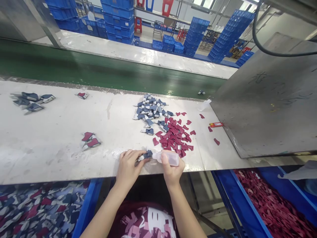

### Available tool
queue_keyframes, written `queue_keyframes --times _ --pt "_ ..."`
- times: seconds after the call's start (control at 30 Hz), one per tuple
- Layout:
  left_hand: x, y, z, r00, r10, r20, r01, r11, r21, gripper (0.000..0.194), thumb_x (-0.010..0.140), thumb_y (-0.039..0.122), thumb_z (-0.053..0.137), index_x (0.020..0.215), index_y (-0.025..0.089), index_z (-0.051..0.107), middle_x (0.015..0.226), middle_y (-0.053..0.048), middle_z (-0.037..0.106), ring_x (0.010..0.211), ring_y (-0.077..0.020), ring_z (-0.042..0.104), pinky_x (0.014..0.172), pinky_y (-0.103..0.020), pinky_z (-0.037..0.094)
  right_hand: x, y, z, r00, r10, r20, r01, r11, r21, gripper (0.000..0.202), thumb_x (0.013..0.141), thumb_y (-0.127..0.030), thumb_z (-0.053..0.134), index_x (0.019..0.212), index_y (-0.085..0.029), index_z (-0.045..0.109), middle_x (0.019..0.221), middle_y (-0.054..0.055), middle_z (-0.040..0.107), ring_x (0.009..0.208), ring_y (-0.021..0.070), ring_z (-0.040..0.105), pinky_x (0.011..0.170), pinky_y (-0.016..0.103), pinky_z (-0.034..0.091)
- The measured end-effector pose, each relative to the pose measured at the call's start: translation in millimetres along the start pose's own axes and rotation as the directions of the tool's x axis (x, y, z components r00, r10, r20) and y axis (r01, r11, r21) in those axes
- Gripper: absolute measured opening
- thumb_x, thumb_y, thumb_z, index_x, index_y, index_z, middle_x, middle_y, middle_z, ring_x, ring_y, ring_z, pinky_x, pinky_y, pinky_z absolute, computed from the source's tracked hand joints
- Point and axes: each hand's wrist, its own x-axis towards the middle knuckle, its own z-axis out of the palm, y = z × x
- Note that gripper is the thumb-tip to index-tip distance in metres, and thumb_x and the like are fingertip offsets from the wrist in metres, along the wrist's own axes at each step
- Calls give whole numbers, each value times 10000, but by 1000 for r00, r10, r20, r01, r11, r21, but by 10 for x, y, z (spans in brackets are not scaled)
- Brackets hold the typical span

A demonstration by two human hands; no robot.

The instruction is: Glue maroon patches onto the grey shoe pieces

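My left hand (130,165) pinches a small blue-and-grey plastic part (148,154) close to the front edge of the white worktable (59,138). In my right hand (172,170) is a translucent squeeze bottle (171,158), lying nearly level. Its nozzle points left and meets or nearly meets the blue part; I cannot tell which. Just beyond my hands is a pile of flat dark-red pieces (174,134). Behind it and to the left lies a heap of blue-and-grey parts (151,108).
Parts with red pieces on them (91,139) and more blue parts (31,99) lie to the left. A green conveyor belt (104,72) runs behind the table. A metal housing (267,99) stands at right. Blue bins with parts (95,198) and red pieces (250,205) sit below.
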Motion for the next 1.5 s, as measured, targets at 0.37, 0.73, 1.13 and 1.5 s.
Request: queue_keyframes --times 0.37,0.73,1.13,1.5 --pt "1 14 -10 1000 -6 6 6 1000 1 166 827 279 740 978 233 688 896 -4 737 825 -202 654 817 -365 356 13 9 3 1000 17 19 -16 999 -47 217 819 -370 690 819 -158 734 736 61 745 639 209 711 591 291 569" --pt "8 27 -27 999 -15 28 15 1000 -12 150 843 259 713 990 242 691 926 -11 745 845 -210 650 829 -370 350 50 -34 -24 995 -44 90 46 999 -20 144 832 -304 681 798 -171 724 716 46 734 631 193 696 598 286 547" --pt "6 4 -5 1000 -9 7 9 1000 6 140 853 324 703 962 239 684 908 -11 744 826 -206 650 828 -368 357 160 112 -398 943 166 -289 -113 975 193 274 829 -390 665 927 -134 654 784 39 644 542 135 589 470 250 465" --pt "30 -64 8 998 37 -52 -39 998 -57 233 885 472 629 967 261 685 965 -16 753 854 -226 663 848 -384 374 688 490 -1105 879 195 -435 -213 977 9 583 581 -379 870 996 -203 500 970 79 694 892 221 688 871 420 536"
